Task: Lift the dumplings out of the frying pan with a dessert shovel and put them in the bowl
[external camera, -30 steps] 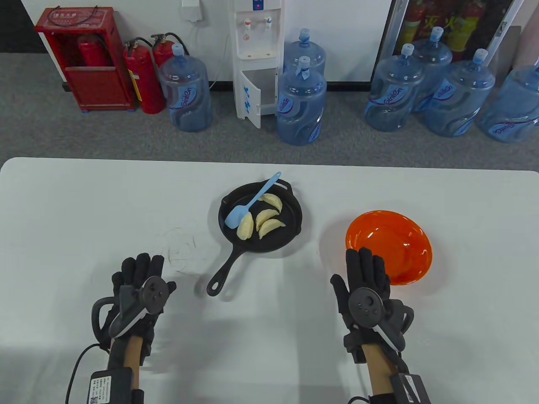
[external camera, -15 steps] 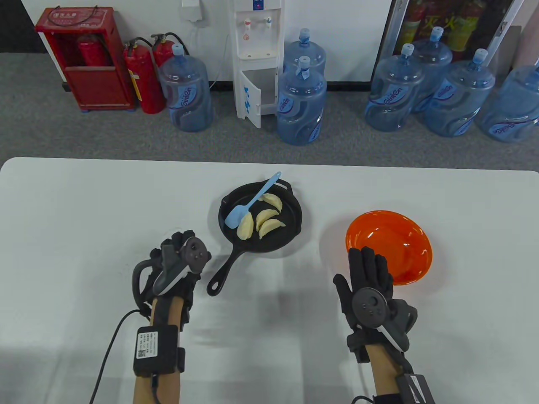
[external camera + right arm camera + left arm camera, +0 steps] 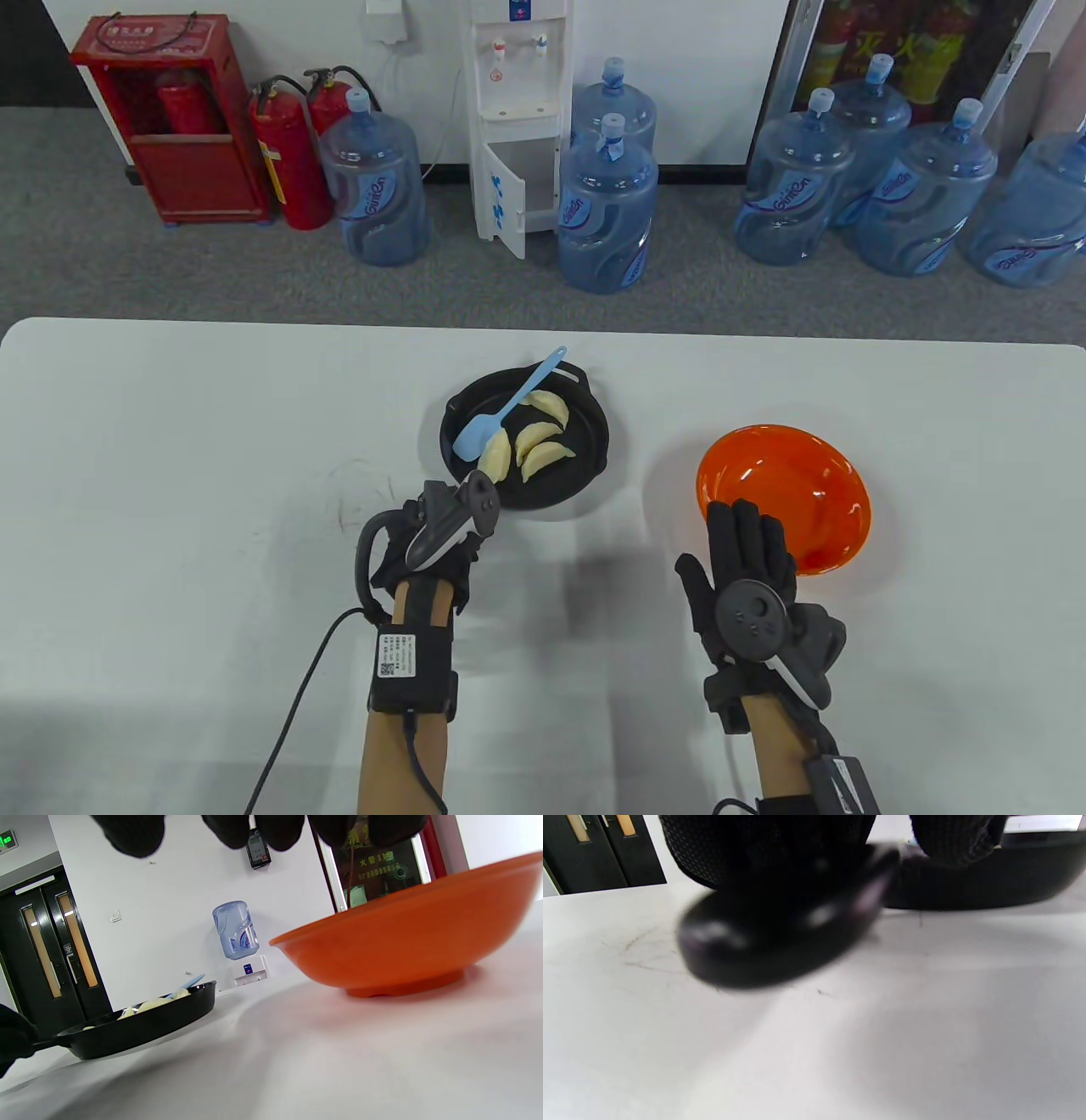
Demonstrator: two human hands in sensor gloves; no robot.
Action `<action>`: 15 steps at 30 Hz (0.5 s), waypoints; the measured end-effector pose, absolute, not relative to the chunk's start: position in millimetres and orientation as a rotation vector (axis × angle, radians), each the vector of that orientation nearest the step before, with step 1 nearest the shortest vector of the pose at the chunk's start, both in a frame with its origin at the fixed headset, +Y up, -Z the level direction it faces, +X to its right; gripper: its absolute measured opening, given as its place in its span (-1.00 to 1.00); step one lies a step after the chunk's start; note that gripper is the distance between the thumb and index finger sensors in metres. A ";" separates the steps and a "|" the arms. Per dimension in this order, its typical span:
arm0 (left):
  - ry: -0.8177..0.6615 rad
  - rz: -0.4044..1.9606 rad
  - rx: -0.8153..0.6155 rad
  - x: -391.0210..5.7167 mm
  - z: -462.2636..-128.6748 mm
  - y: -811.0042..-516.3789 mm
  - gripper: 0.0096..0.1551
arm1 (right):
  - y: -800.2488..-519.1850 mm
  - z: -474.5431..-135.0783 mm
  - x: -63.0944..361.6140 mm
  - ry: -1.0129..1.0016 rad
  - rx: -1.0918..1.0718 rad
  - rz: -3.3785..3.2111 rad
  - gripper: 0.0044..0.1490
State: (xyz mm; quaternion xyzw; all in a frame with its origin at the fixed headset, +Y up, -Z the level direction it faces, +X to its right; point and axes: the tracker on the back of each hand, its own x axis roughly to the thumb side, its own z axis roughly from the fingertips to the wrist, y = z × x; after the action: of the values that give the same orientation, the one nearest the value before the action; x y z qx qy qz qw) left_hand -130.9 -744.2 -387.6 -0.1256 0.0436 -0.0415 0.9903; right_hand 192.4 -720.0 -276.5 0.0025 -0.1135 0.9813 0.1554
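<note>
The light dessert shovel (image 3: pixel 506 408) is best taken at its far handle. The left hand (image 3: pixel 437 531) covers the heavy frying pan (image 3: pixel 585 463) handle, its grip not discernible; the right hand (image 3: pixel 751 577) lies flat.

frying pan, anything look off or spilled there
Nothing spilled. The blue dessert shovel lies across the frying pan, its blade resting on a dumpling. In the right wrist view the frying pan looks lifted clear of the table.
</note>
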 end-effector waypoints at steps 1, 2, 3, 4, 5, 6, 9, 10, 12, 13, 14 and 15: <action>0.086 -0.091 -0.243 -129.4 -388.0 -746.1 -0.19 | -720.0 -276.5 192.2 -0.325 0.008 2.813 -0.08; 0.082 -0.097 -0.230 -128.0 -388.6 -747.6 -0.20 | -719.9 -276.6 192.0 -0.325 0.008 2.816 -0.08; 0.080 -0.097 -0.225 -127.1 -389.1 -748.3 -0.22 | -719.8 -276.6 191.9 -0.325 0.009 2.817 -0.07; 0.079 -0.094 -0.220 -126.1 -389.8 -748.9 -0.23 | -719.9 -276.7 191.7 -0.325 0.010 2.815 -0.07; 0.081 -0.092 -0.221 -125.4 -390.4 -749.1 -0.26 | -720.0 -276.8 191.7 -0.324 0.011 2.814 -0.08; 0.086 -0.092 -0.227 -124.6 -391.3 -749.3 -0.29 | -720.0 -276.9 191.6 -0.324 0.012 2.813 -0.07; 0.084 -0.075 -0.252 -122.2 -393.0 -750.3 -0.32 | -719.9 -277.1 191.9 -0.320 0.010 2.808 -0.08; 0.084 -0.074 -0.261 -121.5 -393.2 -750.8 -0.33 | -719.8 -277.0 192.0 -0.319 0.009 2.809 -0.07; 0.087 -0.083 -0.276 -120.0 -394.1 -751.7 -0.34 | -719.6 -277.0 192.4 -0.315 0.006 2.807 -0.08; 0.089 -0.085 -0.282 -119.8 -394.7 -752.0 -0.34 | -719.9 -277.0 192.8 -0.312 0.006 2.806 -0.08; 0.094 -0.089 -0.279 -119.9 -394.7 -752.4 -0.34 | -720.0 -277.0 193.0 -0.310 0.005 2.806 -0.07; 0.089 -0.106 -0.277 -120.3 -394.8 -752.9 -0.34 | -720.3 -277.1 193.3 -0.306 0.003 2.810 -0.08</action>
State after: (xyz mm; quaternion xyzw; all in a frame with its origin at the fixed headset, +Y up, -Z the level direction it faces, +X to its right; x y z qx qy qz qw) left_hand -120.3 -752.9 -394.8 -0.1377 0.0445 -0.0529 0.9881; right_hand 193.3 -720.3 -277.1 0.0011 -0.1069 0.9819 0.1566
